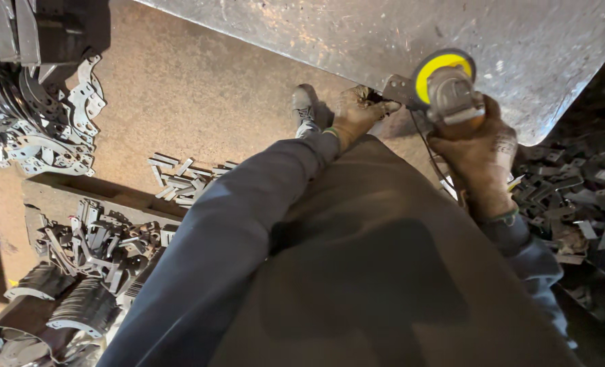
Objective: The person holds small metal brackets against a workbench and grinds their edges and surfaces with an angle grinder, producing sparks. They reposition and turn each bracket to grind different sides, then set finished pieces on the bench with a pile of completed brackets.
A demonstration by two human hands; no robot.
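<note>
My left hand (357, 112), in a dirty work glove, pinches a small flat metal bracket (399, 90) at the edge of a scratched steel tabletop (357, 41). An angle grinder (450, 88) with a yellow-rimmed disc is gripped in my gloved right hand (482, 153), the disc touching or just beside the bracket's right end. The grinder's cable (433, 160) runs down toward my body. My blue sleeves and dark apron (370, 272) fill the lower middle.
One shoe (306, 109) stands on the brown floor. Small metal strips (180, 178) lie scattered there. Left are a wooden box of brackets (92, 238), stacked curved plates (51, 122) and fanned stacks (71, 299). More metal pieces (574, 190) pile at right.
</note>
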